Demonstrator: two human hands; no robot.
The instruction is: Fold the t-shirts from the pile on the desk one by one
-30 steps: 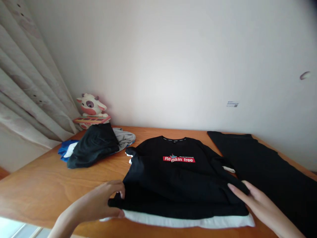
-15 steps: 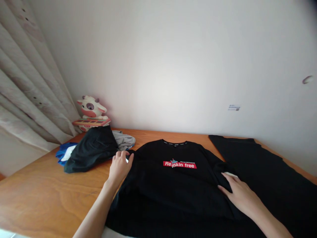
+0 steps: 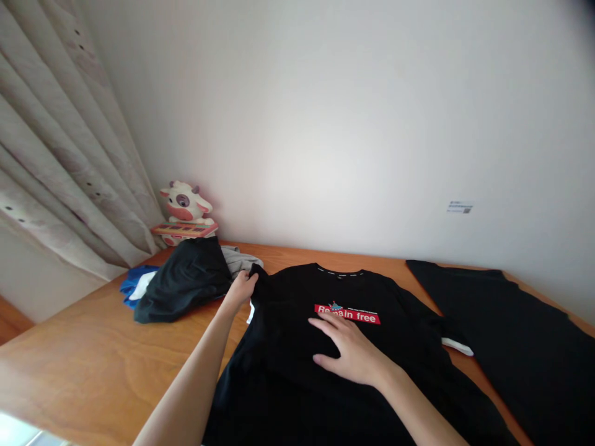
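Your shirt (image 3: 297, 365) is on the table (image 3: 93, 371), front & ctr, black, chest side up, neck toward the wall (image 3: 325, 124), bottom part cut off by the frame edge. Your L hand (image 3: 242, 288) has fingers closed on the shirt's sleeve (image 3: 261, 277) on that side, pinching it near the end; a bit of white trim (image 3: 251, 313) shows just below. Your R hand (image 3: 351, 350) is over the chest, palm down, fingers spread & gripping nothing; can't tell if it's touching the cloth. Its fingertips cover part of the red print (image 3: 367, 317), which has white letters, "free" readable at the R end. The other sleeve lies out to the R, w/ a white cuff (image 3: 458, 347) at its end. Further R, next to the shirt, a 2nd black garment (image 3: 502, 310) lies flat. On your L, past the L hand, there's a dark bundle (image 3: 186, 279) w/ grey cloth (image 3: 242, 260) behind it & blue cloth (image 3: 131, 285) plus a white bit (image 3: 142, 286) at its L side. A cow toy (image 3: 186, 204) sits behind the bundle, near the wall. Curtain (image 3: 46, 124) hangs far L; small label (image 3: 460, 207) on the wall, R side, text too small to read.
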